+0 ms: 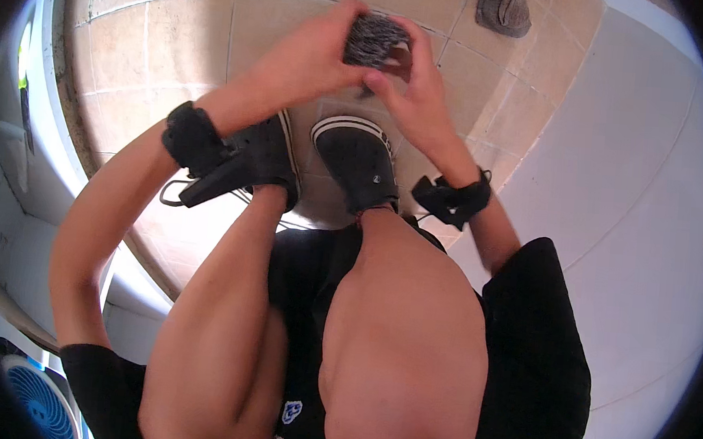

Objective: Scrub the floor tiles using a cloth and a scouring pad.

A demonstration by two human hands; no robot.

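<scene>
Between my two hands is a small dark grey, speckled bundle (pixel 373 40) that looks like fabric, perhaps a rolled sock; blur hides its exact kind. My left hand (pixel 323 52) grips its left side, fingers curled over the far edge. On the other side, my right hand (pixel 422 84) curves around it with the thumb at the near edge. A paler patch shows by the right fingers. The bundle is held above the tiled floor (pixel 186 43), just beyond my black clogs (pixel 356 152).
A crumpled grey-brown cloth (pixel 503 10) lies on the floor at the far right. A white wall (pixel 623 177) rises along the right. To the left runs a raised door sill (pixel 70 96). A blue fan (pixel 39 399) stands at the lower left. Black straps (pixel 454 196) circle my wrists.
</scene>
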